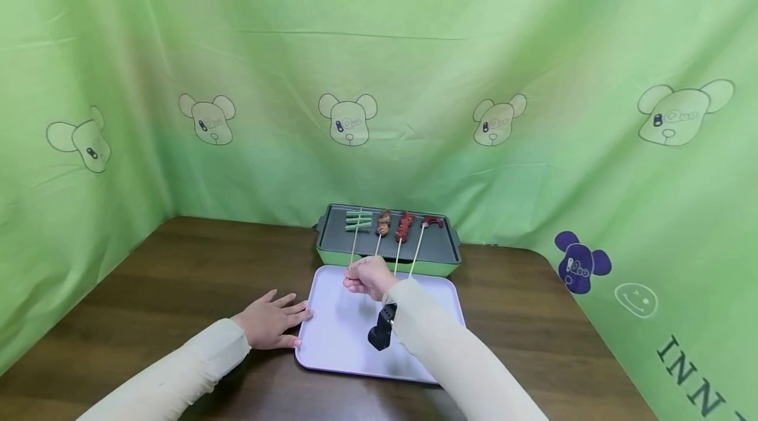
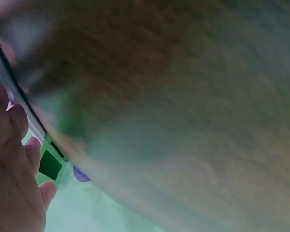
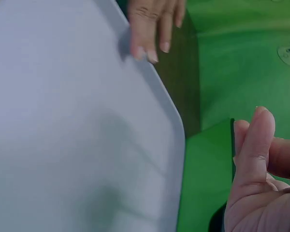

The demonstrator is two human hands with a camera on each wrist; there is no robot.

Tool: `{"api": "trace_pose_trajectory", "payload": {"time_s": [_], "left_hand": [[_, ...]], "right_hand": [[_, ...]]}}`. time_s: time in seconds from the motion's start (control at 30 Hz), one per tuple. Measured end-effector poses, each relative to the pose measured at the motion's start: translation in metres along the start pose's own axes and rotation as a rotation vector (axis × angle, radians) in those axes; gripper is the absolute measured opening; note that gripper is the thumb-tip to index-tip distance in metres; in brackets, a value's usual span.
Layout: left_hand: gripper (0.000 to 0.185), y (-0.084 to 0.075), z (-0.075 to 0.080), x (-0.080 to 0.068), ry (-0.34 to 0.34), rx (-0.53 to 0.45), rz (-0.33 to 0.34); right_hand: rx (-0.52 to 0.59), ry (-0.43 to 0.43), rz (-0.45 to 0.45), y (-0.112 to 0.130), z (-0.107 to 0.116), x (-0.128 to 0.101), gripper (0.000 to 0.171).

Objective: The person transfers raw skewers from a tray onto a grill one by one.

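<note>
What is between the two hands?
In the head view, only the bare near-left corner of the lilac tray lies between the left hand, resting at its edge, and the right hand, which pinches a skewer stick.

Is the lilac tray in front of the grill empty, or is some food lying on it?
Empty: the tray shows only bare surface. All four skewers have their food ends on the grill.

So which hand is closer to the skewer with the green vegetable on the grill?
Right. The right hand is at the near end of the green vegetable skewer, seemingly pinching its stick. The left hand rests flat at the lavender tray's left edge.
</note>
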State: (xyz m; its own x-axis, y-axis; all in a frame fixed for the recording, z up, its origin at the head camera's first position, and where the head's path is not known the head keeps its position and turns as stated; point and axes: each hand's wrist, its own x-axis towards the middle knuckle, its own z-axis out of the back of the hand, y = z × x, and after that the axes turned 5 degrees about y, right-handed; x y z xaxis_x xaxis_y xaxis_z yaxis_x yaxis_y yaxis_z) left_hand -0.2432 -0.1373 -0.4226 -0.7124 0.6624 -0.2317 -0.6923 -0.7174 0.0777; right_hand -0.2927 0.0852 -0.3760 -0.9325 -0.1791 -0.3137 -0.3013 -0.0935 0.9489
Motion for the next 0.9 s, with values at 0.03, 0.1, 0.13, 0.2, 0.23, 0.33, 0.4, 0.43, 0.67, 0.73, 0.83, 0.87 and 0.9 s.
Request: {"api": "trace_pose_trajectory", "payload": {"time_s": [0.03, 0.1, 0.13, 0.2, 0.23, 0.33, 0.4, 0.43, 0.67, 0.73, 0.83, 0.87, 0.9], "left_hand": [[0.063, 0.000, -0.001, -0.001, -0.003, 0.001, -0.001], [0.062, 0.001, -0.001, -0.001, -0.006, 0.002, 0.002], [0.062, 0.002, -0.002, 0.000, -0.007, 0.004, 0.005], [0.062, 0.002, -0.002, 0.002, -0.013, 0.010, 0.007], [0.062, 0.003, -0.002, 0.003, -0.013, 0.012, 0.009], [0.062, 0.003, -0.003, 0.004, -0.011, 0.014, 0.017], [0.062, 0.002, -0.003, 0.004, -0.006, 0.010, 0.020], [0.063, 0.002, -0.002, 0.004, -0.004, 0.008, 0.018], [0.063, 0.000, 0.004, 0.005, 0.036, -0.012, 0.041], [0.062, -0.001, 0.005, 0.006, 0.037, -0.021, 0.046], [0.063, 0.000, 0.005, 0.007, 0.002, -0.027, 0.022], [0.062, 0.001, 0.005, 0.006, -0.034, -0.008, -0.002], [0.062, 0.004, 0.006, 0.005, -0.072, 0.017, -0.026]], "right_hand": [[-0.002, -0.006, 0.000, 0.001, 0.000, 0.001, 0.023], [0.004, -0.021, 0.000, 0.004, 0.001, 0.003, 0.024], [0.015, -0.031, 0.004, 0.004, 0.001, 0.003, 0.024], [0.045, -0.053, 0.009, 0.006, 0.004, 0.005, 0.024], [0.059, -0.061, 0.012, 0.006, 0.005, 0.005, 0.024], [0.090, -0.058, 0.024, 0.006, 0.008, 0.005, 0.027], [0.086, -0.046, 0.033, 0.006, 0.009, 0.003, 0.030], [0.078, -0.040, 0.033, 0.006, 0.009, 0.001, 0.032], [-0.009, 0.016, 0.049, 0.002, 0.011, -0.010, 0.041], [-0.074, 0.040, 0.073, 0.000, 0.013, -0.013, 0.041], [-0.242, 0.055, 0.154, -0.006, 0.021, -0.021, 0.039], [-0.328, 0.050, 0.200, -0.009, 0.025, -0.025, 0.038], [-0.420, 0.037, 0.250, -0.011, 0.031, -0.029, 0.038]]}}
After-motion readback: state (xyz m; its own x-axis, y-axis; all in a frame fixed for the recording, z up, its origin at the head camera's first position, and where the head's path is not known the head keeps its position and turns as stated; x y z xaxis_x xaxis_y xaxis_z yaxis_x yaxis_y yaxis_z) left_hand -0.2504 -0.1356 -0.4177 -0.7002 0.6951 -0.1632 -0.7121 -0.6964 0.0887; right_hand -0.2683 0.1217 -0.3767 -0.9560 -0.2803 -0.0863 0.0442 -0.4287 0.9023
